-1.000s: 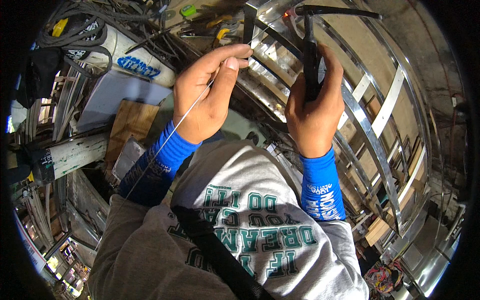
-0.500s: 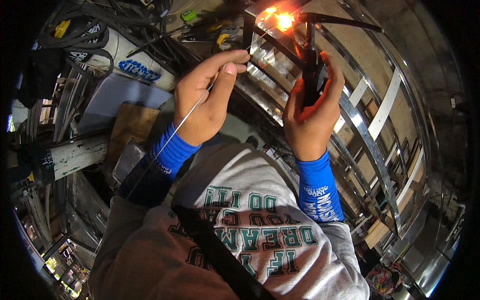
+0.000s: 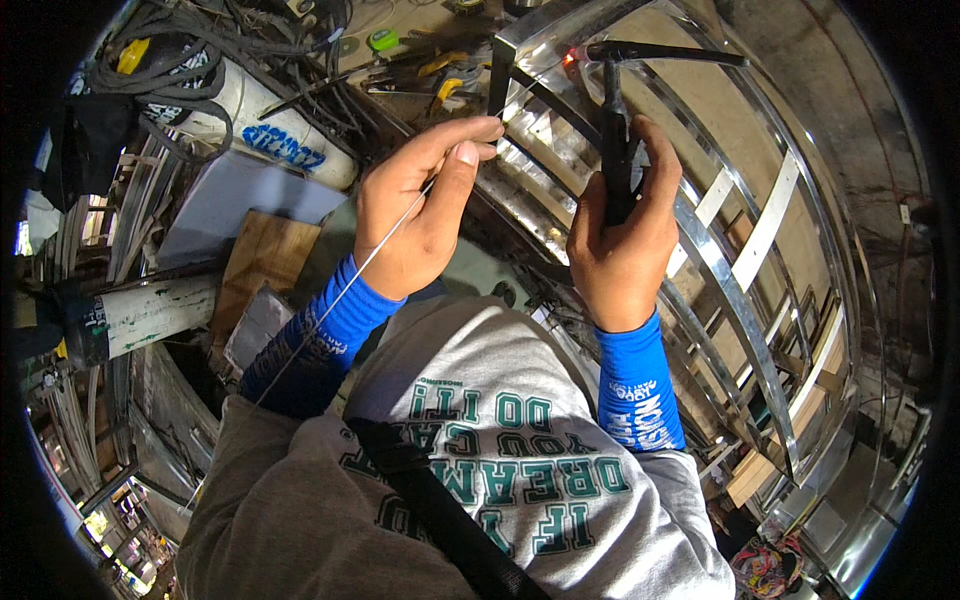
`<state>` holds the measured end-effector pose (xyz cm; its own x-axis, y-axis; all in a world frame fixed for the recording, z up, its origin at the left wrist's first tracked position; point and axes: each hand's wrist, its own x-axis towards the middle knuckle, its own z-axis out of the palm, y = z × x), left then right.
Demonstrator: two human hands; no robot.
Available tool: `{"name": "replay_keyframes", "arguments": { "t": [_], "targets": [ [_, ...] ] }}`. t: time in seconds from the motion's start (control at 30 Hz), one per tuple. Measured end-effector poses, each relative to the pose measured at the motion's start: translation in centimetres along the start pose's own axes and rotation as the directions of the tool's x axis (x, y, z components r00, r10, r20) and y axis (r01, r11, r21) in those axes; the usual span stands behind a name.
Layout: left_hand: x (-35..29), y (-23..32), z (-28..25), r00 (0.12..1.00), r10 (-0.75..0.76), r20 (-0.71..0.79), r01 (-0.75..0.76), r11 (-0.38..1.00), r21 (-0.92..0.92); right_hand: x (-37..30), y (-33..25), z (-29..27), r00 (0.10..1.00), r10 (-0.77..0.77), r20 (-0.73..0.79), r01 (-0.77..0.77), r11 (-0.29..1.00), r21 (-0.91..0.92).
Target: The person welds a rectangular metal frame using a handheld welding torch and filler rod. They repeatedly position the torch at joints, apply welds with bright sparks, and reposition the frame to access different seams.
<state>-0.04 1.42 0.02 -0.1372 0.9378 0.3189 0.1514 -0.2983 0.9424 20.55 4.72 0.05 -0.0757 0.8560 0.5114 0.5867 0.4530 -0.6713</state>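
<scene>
Between thumb and fingers, my left hand [image 3: 415, 200] pinches a long thin filler rod [image 3: 345, 290]. The rod runs back along my blue sleeve, and its front end points up toward the metal frame [image 3: 550, 35]. My right hand [image 3: 625, 240] wraps round the black handle of a TIG welding torch [image 3: 617, 150]. The torch's head lies crosswise at the top, its long black back cap reaching right. A small red glow [image 3: 571, 57] shows at the torch's tip, beside the frame's shiny tube. My right palm hides part of the handle.
Pale gas cylinders [image 3: 270, 120] lie at the left, with black cables [image 3: 190, 70] heaped over one. A green tape measure [image 3: 382, 40] and yellow-handled tools [image 3: 452, 85] are beyond my left hand. Shiny metal rails with white crosspieces [image 3: 765, 220] spread to the right. A wooden board [image 3: 262, 262] leans at left.
The bright orange arc at the torch tip has gone out, leaving a small red glow. The torch has shifted slightly left and down. Both hands keep their grip.
</scene>
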Motion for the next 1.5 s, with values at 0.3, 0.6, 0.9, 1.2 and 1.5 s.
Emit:
{"name": "replay_keyframes", "arguments": {
  "t": [0.3, 0.6, 0.9, 1.2, 1.5],
  "targets": [
    [-0.2, -0.2, 0.3, 1.000, 0.016, 0.019, -0.016, 0.999, 0.046, 0.0, 1.5, 0.3, 0.987, -0.156, -0.041, 0.153, 0.985, -0.080],
    [-0.2, -0.7, 0.4, 0.998, 0.063, -0.006, -0.063, 0.998, 0.012, -0.2, 0.8, 0.2, 0.994, -0.097, -0.048, 0.096, 0.995, -0.025],
    [-0.1, 0.0, 0.2, 1.000, 0.013, 0.006, -0.013, 1.000, 0.023, -0.2, 0.2, 0.1, 1.000, 0.000, -0.031, 0.002, 0.999, 0.046],
    [-0.2, 0.2, 0.3, 1.000, 0.005, 0.016, -0.006, 0.999, 0.041, -0.1, 0.5, -0.3, 1.000, -0.006, 0.014, 0.005, 0.999, 0.031],
    [0.0, -0.2, 0.4, 1.000, 0.006, 0.010, -0.006, 1.000, -0.011, 0.0, 0.8, -0.1, 0.994, -0.106, -0.011, 0.105, 0.990, -0.092]
  ]
}}
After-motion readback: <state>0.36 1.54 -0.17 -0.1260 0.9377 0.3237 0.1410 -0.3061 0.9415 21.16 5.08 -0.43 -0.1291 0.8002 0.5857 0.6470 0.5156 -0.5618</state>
